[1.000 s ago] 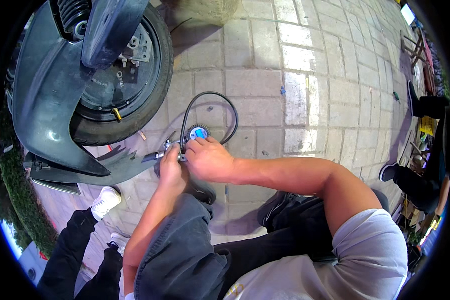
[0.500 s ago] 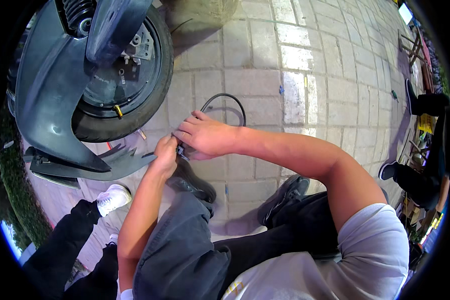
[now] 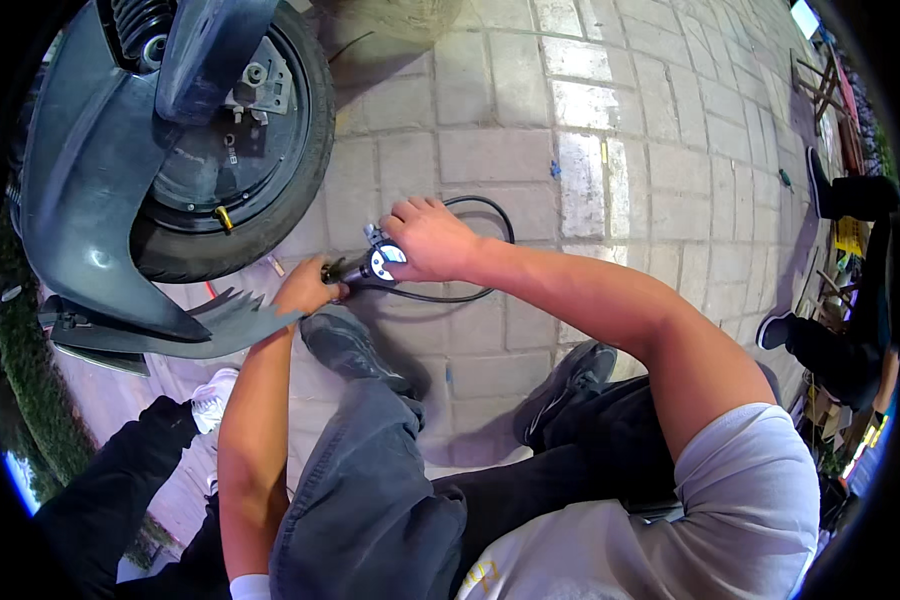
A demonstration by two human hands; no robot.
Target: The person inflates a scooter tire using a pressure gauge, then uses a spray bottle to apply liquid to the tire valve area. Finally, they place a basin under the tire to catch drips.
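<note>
My right hand (image 3: pixel 432 240) is closed round a tyre inflator with a round white-faced gauge (image 3: pixel 386 262), the thumb lying by the dial. A dark cylindrical part runs left from the gauge to my left hand (image 3: pixel 307 288), whose fingers are wrapped at its end. A black hose (image 3: pixel 511 228) loops out to the right of my right hand and back below the gauge. Left of my hands is a black tyre (image 3: pixel 315 150) on a wheel, with a yellow valve stem (image 3: pixel 224 218) near its rim. Its end is apart from my hands.
A dark fender (image 3: pixel 80 210) and a jagged-edged grey plastic panel (image 3: pixel 210 335) reach close to my left wrist. A person's white shoe (image 3: pixel 212 400) stands at the lower left. Another person's dark shoes (image 3: pixel 773 330) are at the right. Grey paving (image 3: pixel 490 160) lies under everything.
My hands have drawn apart, the left one moving left and the right one slightly right. The gauge and its dark cylinder now show between them, and more of the hose loop is visible.
</note>
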